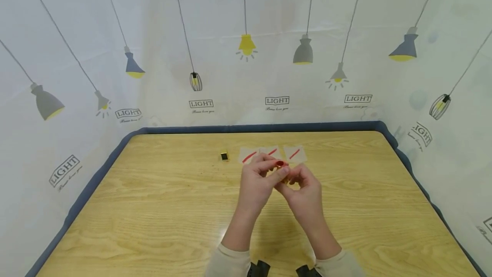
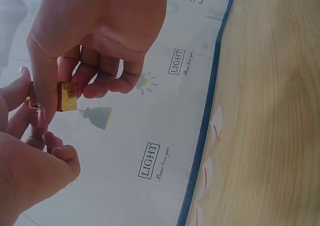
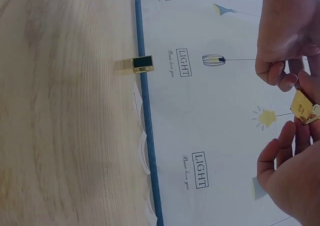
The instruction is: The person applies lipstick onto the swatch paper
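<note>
In front of the chest, both hands hold a gold square lipstick (image 1: 279, 163), its dark red tip showing in the head view. My left hand (image 1: 255, 185) pinches it between thumb and fingers. From the other side, the fingertips and thumb of my right hand (image 1: 307, 193) grip its lower part. The gold case (image 2: 68, 96) shows between the fingers in the left wrist view. A flat gold end with small print (image 3: 301, 105) faces the right wrist camera. Most of the case is hidden by fingers.
A small gold cap with a black face (image 1: 224, 156) stands on the wooden table (image 1: 153, 208), left of the hands. Behind the hands lie three white paper pieces, each with a red stroke, including the rightmost paper (image 1: 301, 156). A blue edge (image 1: 261, 128) borders the table.
</note>
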Motion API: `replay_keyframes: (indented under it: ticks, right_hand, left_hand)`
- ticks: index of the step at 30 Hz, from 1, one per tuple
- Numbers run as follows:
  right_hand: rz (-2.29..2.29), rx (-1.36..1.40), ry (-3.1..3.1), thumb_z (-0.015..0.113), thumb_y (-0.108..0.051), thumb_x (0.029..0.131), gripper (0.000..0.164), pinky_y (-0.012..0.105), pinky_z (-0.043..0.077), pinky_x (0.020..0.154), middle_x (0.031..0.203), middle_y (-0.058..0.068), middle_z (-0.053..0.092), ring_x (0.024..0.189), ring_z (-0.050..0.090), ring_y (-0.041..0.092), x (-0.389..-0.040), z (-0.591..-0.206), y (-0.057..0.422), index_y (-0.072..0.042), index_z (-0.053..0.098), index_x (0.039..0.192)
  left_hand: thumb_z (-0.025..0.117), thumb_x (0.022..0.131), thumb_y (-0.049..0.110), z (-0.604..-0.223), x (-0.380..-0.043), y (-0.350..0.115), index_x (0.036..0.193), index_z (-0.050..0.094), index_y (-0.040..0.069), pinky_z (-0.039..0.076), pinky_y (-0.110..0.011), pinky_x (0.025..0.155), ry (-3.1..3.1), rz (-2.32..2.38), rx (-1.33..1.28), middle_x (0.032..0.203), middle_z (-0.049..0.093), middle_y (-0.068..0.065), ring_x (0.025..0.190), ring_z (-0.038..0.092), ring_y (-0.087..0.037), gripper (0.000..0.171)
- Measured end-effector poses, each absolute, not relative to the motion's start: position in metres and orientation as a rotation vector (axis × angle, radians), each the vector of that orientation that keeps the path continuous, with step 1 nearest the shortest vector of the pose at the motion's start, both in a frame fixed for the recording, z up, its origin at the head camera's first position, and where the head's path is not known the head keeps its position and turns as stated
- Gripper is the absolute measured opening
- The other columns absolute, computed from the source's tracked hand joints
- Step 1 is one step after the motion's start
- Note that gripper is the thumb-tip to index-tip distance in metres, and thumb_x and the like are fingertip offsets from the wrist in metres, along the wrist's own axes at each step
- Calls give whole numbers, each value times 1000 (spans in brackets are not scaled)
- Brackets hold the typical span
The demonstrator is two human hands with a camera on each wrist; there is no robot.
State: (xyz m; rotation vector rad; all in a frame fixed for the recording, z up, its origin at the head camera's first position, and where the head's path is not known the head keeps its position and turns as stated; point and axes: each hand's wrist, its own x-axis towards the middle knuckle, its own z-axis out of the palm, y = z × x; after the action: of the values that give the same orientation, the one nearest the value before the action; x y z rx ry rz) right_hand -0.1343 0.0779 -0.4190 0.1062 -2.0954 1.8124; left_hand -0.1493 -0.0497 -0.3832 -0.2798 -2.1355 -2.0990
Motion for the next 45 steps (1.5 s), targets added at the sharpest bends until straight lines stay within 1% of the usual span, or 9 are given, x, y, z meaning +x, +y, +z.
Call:
replay_keyframes:
  ticks: [4,9,14,16,19,24,32,39,45]
  right_hand:
    - [1872,57,-2104,87,-1,86,24,22,50,78,86,-7,63,82,58,12,-134,-417,80,0,64,90]
    - [1904,17,-2126,87,-6,88,22,19,52,79,90,-6,65,83,61,8,-136,-415,81,-3,65,92]
    - [1937,35,-2111,85,-4,89,21,18,54,81,90,-3,65,84,62,10,-136,-412,82,-1,65,93]
    - [1939,36,-2108,85,-3,89,20,18,54,82,90,-4,66,85,63,10,-137,-412,83,0,66,94]
    - [1945,16,-2111,86,-4,89,21,18,53,84,92,-6,66,86,64,10,-138,-411,85,0,66,95]
    - [1950,22,-2138,87,-6,89,24,22,54,86,99,-4,68,88,64,14,-139,-411,87,0,66,99]
    - [1967,22,-2134,87,-8,88,27,21,54,83,98,-2,69,87,64,13,-142,-413,90,2,66,102]
    - [2034,-10,-2150,87,-8,89,28,21,55,79,98,-1,70,89,64,15,-146,-414,92,0,66,106]
    - [2049,-53,-2183,87,-11,90,29,20,57,75,99,-1,69,92,64,18,-146,-416,93,-2,66,107]
  left_hand:
    - [82,95,18,-383,-150,-50,115,82,5,52,-45,111,-2175,-2119,-324,106,63,-8,111,57,-25,25]
    - [83,94,21,-383,-151,-51,120,82,13,50,-41,103,-2194,-2141,-335,111,64,-5,109,55,-18,27]
    - [83,94,20,-383,-153,-55,127,79,18,51,-42,111,-2197,-2164,-327,114,65,-2,115,57,-18,33]
    - [83,94,20,-384,-155,-57,128,79,19,51,-36,106,-2196,-2166,-331,111,64,0,111,56,-18,34]
    - [84,94,21,-386,-157,-60,128,79,19,46,-28,87,-2197,-2167,-337,107,62,2,99,50,-19,34]
    - [84,94,20,-391,-163,-68,128,79,18,42,-23,73,-2199,-2163,-319,108,65,-6,91,49,-18,34]
    - [83,94,17,-400,-187,-102,127,78,16,47,-26,74,-2287,-1969,-152,119,73,-13,92,57,-16,34]
    - [82,96,20,-395,-226,-150,126,79,18,38,-21,59,-2203,-2000,178,121,71,-3,96,55,-18,31]
    - [78,99,24,-412,-261,-181,143,68,20,46,-26,69,-2384,-1762,201,142,65,-7,109,55,-24,45]
